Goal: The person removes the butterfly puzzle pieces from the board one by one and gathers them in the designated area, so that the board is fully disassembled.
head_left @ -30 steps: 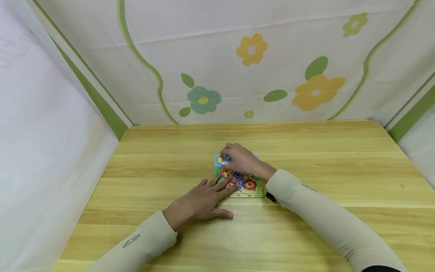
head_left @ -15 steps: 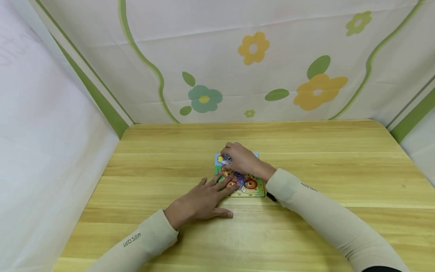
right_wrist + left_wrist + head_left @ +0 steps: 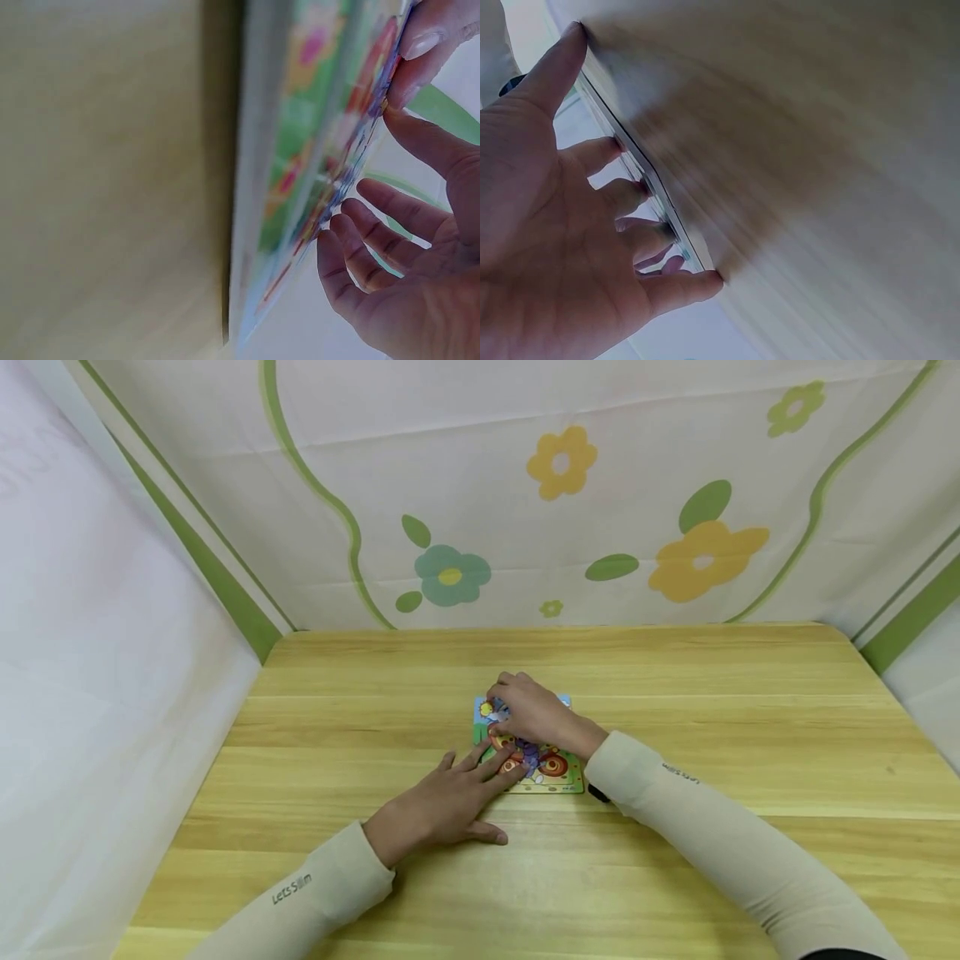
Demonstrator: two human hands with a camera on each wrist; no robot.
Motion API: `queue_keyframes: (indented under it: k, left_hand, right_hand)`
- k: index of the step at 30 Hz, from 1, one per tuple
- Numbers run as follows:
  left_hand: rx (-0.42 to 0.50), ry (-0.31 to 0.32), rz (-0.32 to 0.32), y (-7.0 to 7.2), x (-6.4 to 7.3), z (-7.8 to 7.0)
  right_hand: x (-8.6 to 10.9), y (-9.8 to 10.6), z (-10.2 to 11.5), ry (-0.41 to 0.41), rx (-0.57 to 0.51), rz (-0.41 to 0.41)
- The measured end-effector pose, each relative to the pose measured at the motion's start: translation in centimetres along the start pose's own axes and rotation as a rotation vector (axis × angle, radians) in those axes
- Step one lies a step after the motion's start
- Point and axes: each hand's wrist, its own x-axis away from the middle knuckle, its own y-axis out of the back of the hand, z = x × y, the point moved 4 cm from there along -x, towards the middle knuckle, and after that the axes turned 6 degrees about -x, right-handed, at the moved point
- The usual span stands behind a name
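Note:
A small colourful butterfly jigsaw puzzle (image 3: 553,766) lies flat on the wooden table, its purple body and red-and-yellow wings partly covered by both hands. From the near left, my left hand (image 3: 450,802) reaches onto it with fingers spread and fairly straight, some fingertips on the puzzle. Its thumb rests on the table in front of the near edge. Across the far part arches my right hand (image 3: 534,714), fingers bent, thumb and fingertips pinching a bluish puzzle piece (image 3: 499,713) at the surface. In the right wrist view, left fingertips (image 3: 424,46) sit close to the right thumb.
The wooden table (image 3: 360,681) extends around the puzzle on all sides. A white cloth wall (image 3: 480,468) with printed flowers rises behind its far edge, and another white cloth panel (image 3: 112,693) stands on the left. A dark object (image 3: 598,793) shows beneath the right wrist.
Both hands stay almost where they were on the puzzle. The left thumb shifts very slightly left; the head view drifts a little.

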Motion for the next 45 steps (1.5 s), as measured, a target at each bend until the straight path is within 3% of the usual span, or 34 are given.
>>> queue_keyframes:
  k: [29, 45]
  left_hand:
    - [-0.004, 0.006, 0.002, -0.07, -0.03, 0.06]
    - [-0.022, 0.018, 0.011, -0.28, -0.18, 0.10]
  right_hand:
    - [-0.29, -0.02, 0.25, -0.070, 0.000, 0.020]
    - [-0.28, 0.04, 0.30, -0.064, -0.029, 0.026]
